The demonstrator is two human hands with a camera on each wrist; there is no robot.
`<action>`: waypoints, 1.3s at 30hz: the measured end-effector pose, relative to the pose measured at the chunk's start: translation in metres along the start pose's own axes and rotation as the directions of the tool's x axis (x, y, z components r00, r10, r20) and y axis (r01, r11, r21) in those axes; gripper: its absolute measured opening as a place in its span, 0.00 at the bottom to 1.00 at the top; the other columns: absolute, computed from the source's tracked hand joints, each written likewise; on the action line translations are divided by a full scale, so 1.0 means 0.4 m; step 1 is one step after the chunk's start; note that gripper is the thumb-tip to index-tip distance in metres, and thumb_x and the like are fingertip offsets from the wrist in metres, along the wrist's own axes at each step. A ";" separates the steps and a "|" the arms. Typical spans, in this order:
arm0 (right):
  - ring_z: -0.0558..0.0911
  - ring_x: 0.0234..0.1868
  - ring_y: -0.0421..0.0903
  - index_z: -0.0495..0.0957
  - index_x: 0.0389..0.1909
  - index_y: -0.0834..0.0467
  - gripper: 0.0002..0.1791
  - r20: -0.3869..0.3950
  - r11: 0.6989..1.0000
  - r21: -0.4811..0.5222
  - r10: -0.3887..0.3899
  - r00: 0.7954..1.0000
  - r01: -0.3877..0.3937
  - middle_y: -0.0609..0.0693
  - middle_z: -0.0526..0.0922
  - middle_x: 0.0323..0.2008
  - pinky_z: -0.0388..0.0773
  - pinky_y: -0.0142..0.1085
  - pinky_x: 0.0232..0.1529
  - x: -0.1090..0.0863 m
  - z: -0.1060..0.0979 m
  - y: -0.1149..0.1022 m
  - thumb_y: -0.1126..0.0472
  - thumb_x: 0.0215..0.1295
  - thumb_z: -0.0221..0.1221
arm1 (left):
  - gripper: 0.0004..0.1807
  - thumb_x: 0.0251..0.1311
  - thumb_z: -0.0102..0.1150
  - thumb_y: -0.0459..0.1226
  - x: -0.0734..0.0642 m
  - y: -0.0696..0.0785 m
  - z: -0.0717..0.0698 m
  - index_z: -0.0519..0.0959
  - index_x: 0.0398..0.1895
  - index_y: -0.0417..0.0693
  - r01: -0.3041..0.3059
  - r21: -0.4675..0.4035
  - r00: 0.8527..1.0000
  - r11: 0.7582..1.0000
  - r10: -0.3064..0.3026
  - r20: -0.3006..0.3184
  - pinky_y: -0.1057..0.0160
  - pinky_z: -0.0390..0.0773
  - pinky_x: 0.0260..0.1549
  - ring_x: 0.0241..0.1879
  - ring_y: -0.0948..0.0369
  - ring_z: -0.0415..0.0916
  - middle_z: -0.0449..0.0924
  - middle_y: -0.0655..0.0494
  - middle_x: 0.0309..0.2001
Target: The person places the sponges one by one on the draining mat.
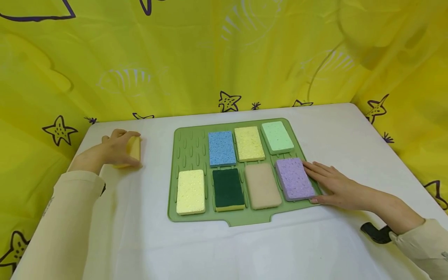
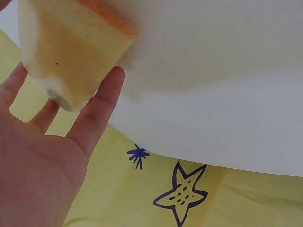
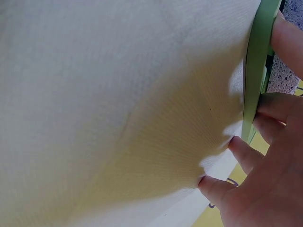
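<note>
At the left of the table my left hand (image 1: 117,149) grips a pale yellow sponge (image 1: 135,149) by its sides. The left wrist view shows an orange layer along one edge of this sponge (image 2: 71,52). My right hand (image 1: 336,188) rests at the right edge of a green mat (image 1: 190,149), its fingers extended beside the purple sponge (image 1: 294,179). On the mat lie blue (image 1: 222,148), speckled yellow (image 1: 249,144), mint green (image 1: 277,137), plain pale yellow (image 1: 190,192), dark green-topped (image 1: 228,189) and beige (image 1: 263,186) sponges.
White cloth (image 1: 196,252) covers the table around the mat. A yellow patterned curtain (image 1: 182,66) stands behind it and at both sides. A black strap piece (image 1: 376,233) shows under the right wrist. The mat's upper left part shows its raised ribs.
</note>
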State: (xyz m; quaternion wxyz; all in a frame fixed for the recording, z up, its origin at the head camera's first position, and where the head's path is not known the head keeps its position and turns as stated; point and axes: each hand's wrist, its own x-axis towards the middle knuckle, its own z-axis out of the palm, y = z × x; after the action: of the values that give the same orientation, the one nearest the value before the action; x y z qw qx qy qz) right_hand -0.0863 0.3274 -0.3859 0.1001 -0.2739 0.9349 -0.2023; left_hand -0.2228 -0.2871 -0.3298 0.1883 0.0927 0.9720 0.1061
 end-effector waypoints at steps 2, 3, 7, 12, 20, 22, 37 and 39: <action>0.50 0.77 0.67 0.55 0.76 0.63 0.47 -0.001 1.000 0.000 0.001 1.000 -0.001 0.51 0.48 0.80 0.48 0.75 0.66 -0.001 0.001 0.001 0.49 0.63 0.65 | 0.56 0.46 0.75 0.54 -0.001 0.005 -0.001 0.53 0.74 0.48 0.002 0.003 1.000 1.000 -0.002 0.006 0.26 0.66 0.47 0.55 0.24 0.51 0.38 0.25 0.72; 0.50 0.77 0.67 0.55 0.76 0.63 0.47 -0.001 1.000 0.002 0.000 1.000 0.000 0.51 0.48 0.80 0.48 0.75 0.66 -0.001 0.001 0.001 0.49 0.63 0.65 | 0.56 0.45 0.75 0.54 -0.001 0.006 0.000 0.53 0.74 0.48 0.001 0.007 1.000 1.000 -0.001 0.007 0.25 0.66 0.47 0.56 0.24 0.50 0.37 0.24 0.72; 0.50 0.77 0.66 0.55 0.76 0.63 0.47 -0.002 1.000 0.001 -0.002 1.000 0.002 0.51 0.47 0.80 0.48 0.75 0.66 -0.001 0.001 0.000 0.49 0.63 0.65 | 0.56 0.45 0.76 0.51 -0.002 0.011 0.002 0.52 0.75 0.50 -0.020 0.008 1.000 1.000 0.020 -0.003 0.24 0.66 0.47 0.56 0.25 0.50 0.38 0.25 0.73; 0.49 0.77 0.67 0.55 0.76 0.63 0.47 0.001 1.000 0.004 0.003 1.000 -0.003 0.52 0.48 0.80 0.47 0.75 0.66 -0.002 -0.001 -0.002 0.49 0.63 0.65 | 0.55 0.45 0.75 0.47 0.001 0.019 0.004 0.52 0.75 0.52 -0.058 -0.006 0.998 0.998 0.058 -0.039 0.28 0.68 0.45 0.55 0.29 0.51 0.44 0.28 0.72; 0.49 0.77 0.66 0.55 0.76 0.63 0.47 -0.001 1.000 0.010 0.004 1.000 -0.004 0.51 0.48 0.80 0.47 0.75 0.66 -0.002 -0.001 -0.002 0.49 0.63 0.65 | 0.54 0.45 0.74 0.46 0.006 0.034 0.008 0.54 0.74 0.47 -0.089 -0.012 0.992 0.996 0.087 -0.087 0.22 0.60 0.54 0.64 0.24 0.42 0.44 0.22 0.68; 0.49 0.77 0.66 0.55 0.76 0.63 0.47 -0.002 1.000 0.010 0.003 1.000 -0.003 0.51 0.48 0.80 0.47 0.75 0.66 -0.002 0.000 -0.001 0.49 0.63 0.65 | 0.54 0.45 0.74 0.46 0.005 0.037 0.008 0.54 0.73 0.45 -0.091 -0.016 0.992 0.996 0.089 -0.090 0.22 0.58 0.56 0.65 0.24 0.40 0.42 0.19 0.67; 0.49 0.77 0.66 0.55 0.76 0.63 0.47 -0.007 1.000 0.006 -0.002 1.000 0.002 0.53 0.48 0.80 0.47 0.75 0.66 -0.001 0.002 0.002 0.49 0.63 0.65 | 0.51 0.46 0.70 0.47 0.005 0.071 0.010 0.57 0.74 0.46 -0.152 0.026 0.980 0.988 0.154 -0.127 0.24 0.63 0.57 0.69 0.30 0.46 0.49 0.28 0.71; 0.49 0.77 0.66 0.55 0.76 0.63 0.47 -0.008 1.000 0.006 -0.002 1.000 0.002 0.53 0.48 0.80 0.47 0.75 0.66 -0.001 0.002 0.001 0.49 0.63 0.65 | 0.51 0.46 0.70 0.47 0.005 0.080 0.011 0.58 0.74 0.46 -0.170 0.024 0.976 0.985 0.172 -0.132 0.24 0.63 0.57 0.69 0.30 0.47 0.50 0.28 0.71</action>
State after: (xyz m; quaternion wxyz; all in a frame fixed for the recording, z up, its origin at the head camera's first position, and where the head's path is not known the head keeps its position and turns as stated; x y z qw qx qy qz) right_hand -0.0859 0.3277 -0.3869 0.0970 -0.2739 0.9344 -0.2063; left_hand -0.2185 -0.2553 -0.3269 0.1123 0.1698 0.9715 0.1216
